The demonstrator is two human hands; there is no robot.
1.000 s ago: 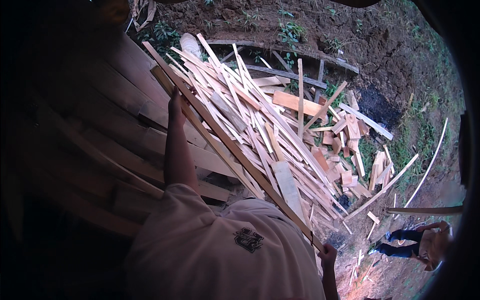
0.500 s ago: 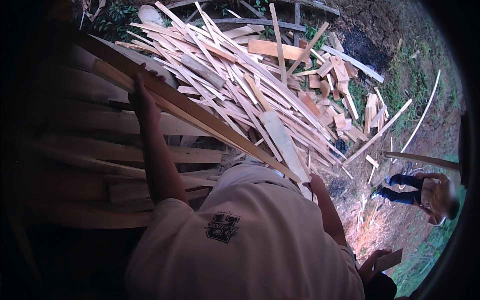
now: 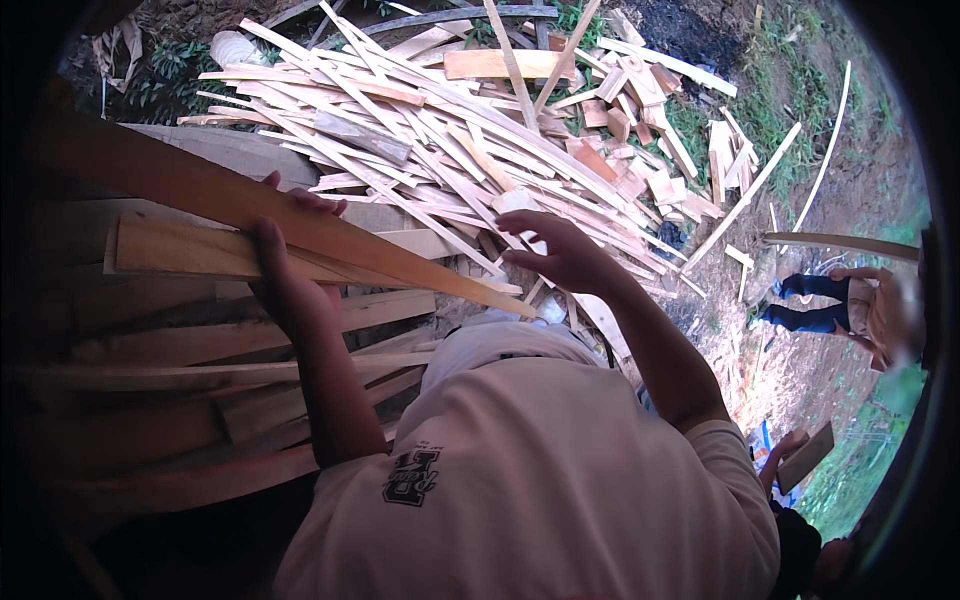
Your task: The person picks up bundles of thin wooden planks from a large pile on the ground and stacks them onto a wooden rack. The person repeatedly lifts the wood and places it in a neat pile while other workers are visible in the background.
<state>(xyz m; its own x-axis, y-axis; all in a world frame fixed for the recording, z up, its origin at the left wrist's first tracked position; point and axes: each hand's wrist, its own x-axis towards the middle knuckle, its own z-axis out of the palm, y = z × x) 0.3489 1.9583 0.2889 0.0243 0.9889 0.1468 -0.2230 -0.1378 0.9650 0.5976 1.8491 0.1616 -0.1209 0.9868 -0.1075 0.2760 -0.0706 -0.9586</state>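
Observation:
My left hand (image 3: 292,270) is closed around long wooden planks, thumb on the near side and fingertips showing past the far edge. The wider plank (image 3: 190,180) slants from the dark upper left down toward my waist. A shorter, paler plank (image 3: 185,248) lies against it in the same grip. My right hand (image 3: 565,255) hovers to the right of the planks' lower end, fingers spread and curved, with nothing in it. It appears apart from the planks.
A big heap of wood strips and offcuts (image 3: 470,130) covers the ground ahead. Stacked boards (image 3: 250,330) lie at the left. Another person (image 3: 850,310) stands at the far right. At lower right, someone's hand (image 3: 778,462) holds a flat brown piece (image 3: 806,458).
My right hand has left the planks' lower end and risen up and forward, opening. The planks have shifted left and now show as two separate pieces in my left hand.

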